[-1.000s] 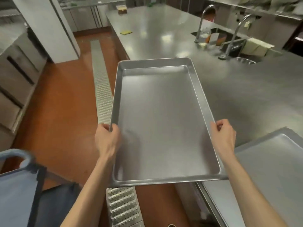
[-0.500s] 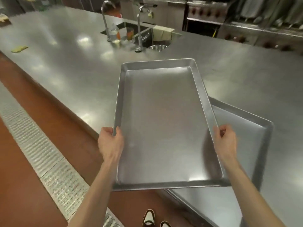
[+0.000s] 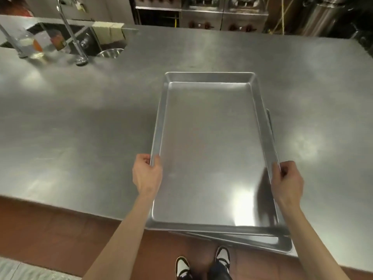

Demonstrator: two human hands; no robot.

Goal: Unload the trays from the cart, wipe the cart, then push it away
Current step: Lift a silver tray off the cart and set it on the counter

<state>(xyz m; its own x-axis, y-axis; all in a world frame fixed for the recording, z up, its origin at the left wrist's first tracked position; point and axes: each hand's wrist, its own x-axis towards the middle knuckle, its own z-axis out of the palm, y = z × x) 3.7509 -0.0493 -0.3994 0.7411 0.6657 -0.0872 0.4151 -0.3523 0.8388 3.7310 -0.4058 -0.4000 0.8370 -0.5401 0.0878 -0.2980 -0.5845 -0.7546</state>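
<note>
I hold a large empty metal tray (image 3: 210, 142) by its two long rims, just above the steel counter (image 3: 84, 122). My left hand (image 3: 146, 173) grips the left rim and my right hand (image 3: 286, 179) grips the right rim. Directly beneath it lies a second metal tray (image 3: 280, 244), nearly covered, with its near right corner and right edge showing and jutting over the counter's front edge. The cart is out of view.
A sink (image 3: 110, 51) with two tall taps (image 3: 80, 37) and bottles sits at the counter's far left. Cooking equipment (image 3: 222, 19) lines the back wall. Red floor (image 3: 60, 235) and my shoes (image 3: 201, 265) show below the counter edge.
My view has swung from the floor and cart toward the counter. The held tray has moved right and now sits over the second tray, almost covering it.
</note>
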